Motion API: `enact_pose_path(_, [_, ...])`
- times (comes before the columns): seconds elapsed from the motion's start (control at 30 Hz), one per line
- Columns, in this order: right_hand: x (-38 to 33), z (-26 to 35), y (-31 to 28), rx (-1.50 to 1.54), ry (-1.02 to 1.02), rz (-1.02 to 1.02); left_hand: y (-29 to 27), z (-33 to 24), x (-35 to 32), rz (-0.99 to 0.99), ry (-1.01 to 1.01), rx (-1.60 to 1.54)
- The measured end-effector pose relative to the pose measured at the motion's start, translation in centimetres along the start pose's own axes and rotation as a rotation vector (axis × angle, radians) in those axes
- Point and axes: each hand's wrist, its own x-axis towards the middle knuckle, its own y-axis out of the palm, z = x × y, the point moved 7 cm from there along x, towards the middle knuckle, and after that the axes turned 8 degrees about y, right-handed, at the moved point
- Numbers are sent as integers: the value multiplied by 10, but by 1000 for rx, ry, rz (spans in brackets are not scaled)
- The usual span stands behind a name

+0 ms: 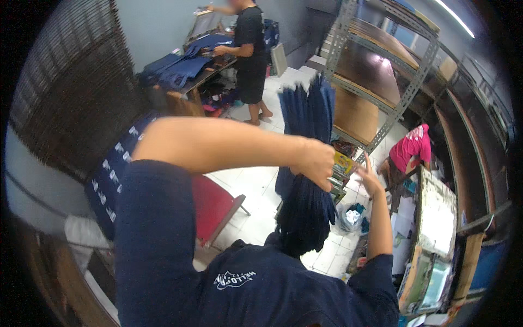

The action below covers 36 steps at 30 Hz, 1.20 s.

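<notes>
A tall bundle of dark navy fabric pieces [308,111] stands upright in front of me, narrow at its middle and fanned out above and below. My left hand [316,164] reaches across from the left and is closed at that narrow middle, fingers curled downward. To the right of the bundle, my right hand [371,177] is raised with its fingers apart. Between the two hands shows a small yellow item [343,163]; whether either hand touches it I cannot tell. My left forearm covers part of the view, and motion blurs it.
A red chair [215,210] stands at lower left. Behind the bundle rises a metal-framed shelf rack [354,68]. One person [250,60] works at a table with blue fabric [180,68]; another in pink [409,150] bends down at right. A plastic bag [350,218] lies on the floor.
</notes>
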Motion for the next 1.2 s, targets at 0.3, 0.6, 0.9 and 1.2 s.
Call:
enact_pose_path(0.3, [150,199,76,853,-645,652,-72,70,-149,-298,62,389])
enact_pose_path(0.6, [279,256,165,961,-361,1030,9,90,-264,-189,-344,298])
enact_pose_path(0.9, [325,249,189,-23,187,561,152,43,-294,-367,-611,281])
enact_pose_path(1.2, [385,340,237,34,-292,315,282,31,-389,-314,-1186,413])
